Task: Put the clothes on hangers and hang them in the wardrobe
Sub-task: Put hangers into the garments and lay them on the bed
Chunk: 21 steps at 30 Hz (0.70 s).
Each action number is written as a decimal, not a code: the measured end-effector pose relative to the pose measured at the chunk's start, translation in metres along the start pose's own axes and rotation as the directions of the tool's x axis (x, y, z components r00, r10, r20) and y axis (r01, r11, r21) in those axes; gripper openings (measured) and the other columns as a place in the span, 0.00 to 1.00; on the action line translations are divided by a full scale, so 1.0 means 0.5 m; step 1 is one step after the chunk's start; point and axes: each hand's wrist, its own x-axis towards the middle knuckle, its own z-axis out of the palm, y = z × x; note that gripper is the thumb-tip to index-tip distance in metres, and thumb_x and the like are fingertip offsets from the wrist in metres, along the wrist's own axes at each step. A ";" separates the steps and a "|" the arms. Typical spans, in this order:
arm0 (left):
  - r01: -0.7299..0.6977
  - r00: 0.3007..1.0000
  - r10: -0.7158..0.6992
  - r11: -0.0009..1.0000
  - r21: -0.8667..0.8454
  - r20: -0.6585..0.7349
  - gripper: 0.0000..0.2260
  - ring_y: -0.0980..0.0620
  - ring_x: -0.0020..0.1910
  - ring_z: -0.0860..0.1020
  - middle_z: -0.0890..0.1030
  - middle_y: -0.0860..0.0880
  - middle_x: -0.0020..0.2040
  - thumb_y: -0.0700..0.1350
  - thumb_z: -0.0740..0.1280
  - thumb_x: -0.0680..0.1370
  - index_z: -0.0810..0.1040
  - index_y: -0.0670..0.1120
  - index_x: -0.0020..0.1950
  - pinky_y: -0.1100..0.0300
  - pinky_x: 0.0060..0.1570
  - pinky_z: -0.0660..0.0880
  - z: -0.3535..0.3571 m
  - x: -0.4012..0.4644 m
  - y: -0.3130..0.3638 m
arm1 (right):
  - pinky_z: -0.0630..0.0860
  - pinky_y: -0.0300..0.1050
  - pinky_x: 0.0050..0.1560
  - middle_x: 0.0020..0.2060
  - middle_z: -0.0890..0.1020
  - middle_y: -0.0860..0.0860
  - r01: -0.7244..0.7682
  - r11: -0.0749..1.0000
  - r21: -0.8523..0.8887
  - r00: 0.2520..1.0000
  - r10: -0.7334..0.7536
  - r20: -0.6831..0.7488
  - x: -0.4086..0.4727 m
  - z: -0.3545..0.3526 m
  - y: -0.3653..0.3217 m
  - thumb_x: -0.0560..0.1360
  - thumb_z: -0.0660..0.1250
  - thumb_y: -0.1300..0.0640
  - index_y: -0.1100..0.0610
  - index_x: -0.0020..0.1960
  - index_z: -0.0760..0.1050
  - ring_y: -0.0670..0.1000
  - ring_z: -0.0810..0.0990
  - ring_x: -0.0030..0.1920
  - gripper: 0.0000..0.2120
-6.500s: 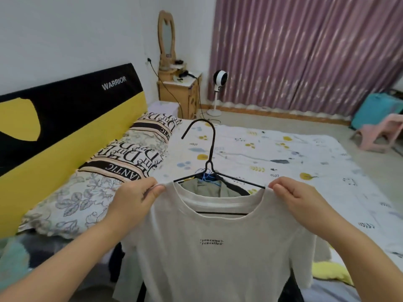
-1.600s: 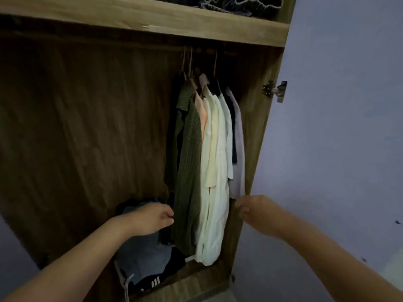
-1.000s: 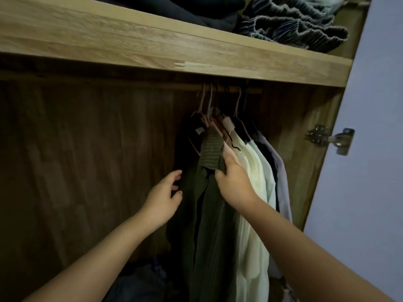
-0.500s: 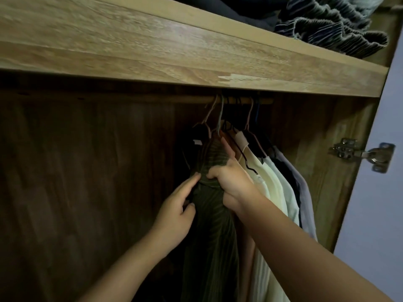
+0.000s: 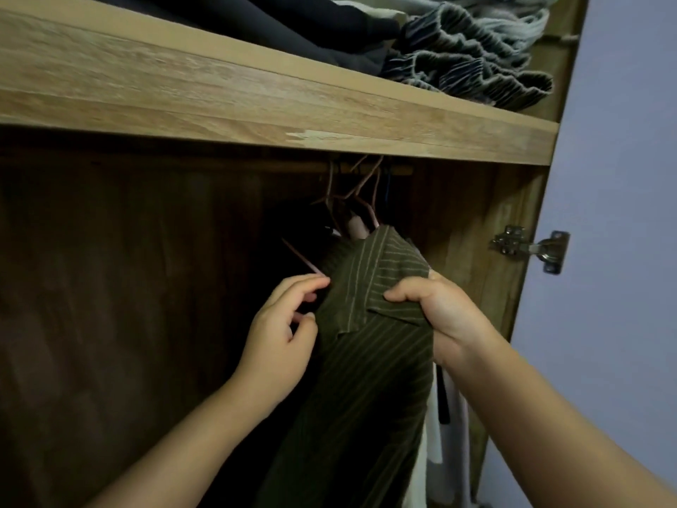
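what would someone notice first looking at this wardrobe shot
Two hands meet at the middle: the right hand grips the collar of a green striped shirt, the left hand pinches a pink hanger beside it. Above, a wooden shelf carries folded clothes.

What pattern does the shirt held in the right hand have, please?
Dark olive green shirt with thin pale stripes, seen in the head view.

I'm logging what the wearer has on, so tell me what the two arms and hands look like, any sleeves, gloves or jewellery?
Both forearms are bare as far as the picture's lower edge, with no sleeve in view. The left hand and right hand wear no gloves, and no rings, watch or bracelet show. The fingernails look short and unpainted in the dim light.
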 end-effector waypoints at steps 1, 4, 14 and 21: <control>0.004 1.000 -0.004 1.000 0.000 -0.021 0.22 0.65 0.57 0.71 0.73 0.59 0.59 0.29 0.59 0.76 0.73 0.57 0.57 0.76 0.53 0.68 0.009 -0.002 0.006 | 0.81 0.49 0.41 0.37 0.82 0.57 -0.016 1.000 -0.026 0.999 0.017 0.028 -0.022 -0.021 -0.003 0.71 0.55 0.76 0.60 0.46 0.75 0.55 0.83 0.38 0.16; 0.019 0.996 -0.017 1.000 0.024 -0.084 0.20 0.65 0.57 0.72 0.73 0.59 0.57 0.29 0.59 0.76 0.75 0.52 0.56 0.77 0.53 0.68 0.038 -0.005 0.025 | 0.81 0.46 0.40 0.39 0.82 0.57 -0.045 0.992 -0.121 0.997 0.053 0.060 -0.096 -0.080 -0.014 0.66 0.60 0.75 0.61 0.43 0.78 0.54 0.83 0.39 0.14; 0.124 0.990 -0.140 0.885 0.449 0.002 0.22 0.47 0.73 0.59 0.64 0.45 0.73 0.42 0.58 0.80 0.61 0.44 0.74 0.50 0.72 0.54 0.186 -0.050 0.079 | 0.79 0.49 0.44 0.40 0.80 0.62 -0.150 0.923 -0.355 0.986 0.165 0.014 -0.391 -0.273 -0.088 0.58 0.61 0.74 0.65 0.44 0.77 0.58 0.81 0.41 0.16; -0.120 0.975 0.013 0.867 0.484 0.220 0.06 0.42 0.43 0.77 0.80 0.42 0.42 0.41 0.63 0.78 0.78 0.40 0.47 0.55 0.40 0.66 0.292 -0.116 0.136 | 0.80 0.44 0.37 0.36 0.82 0.60 -0.211 0.884 -0.417 0.977 0.191 -0.090 -0.573 -0.397 -0.130 0.58 0.61 0.74 0.64 0.39 0.81 0.55 0.83 0.36 0.15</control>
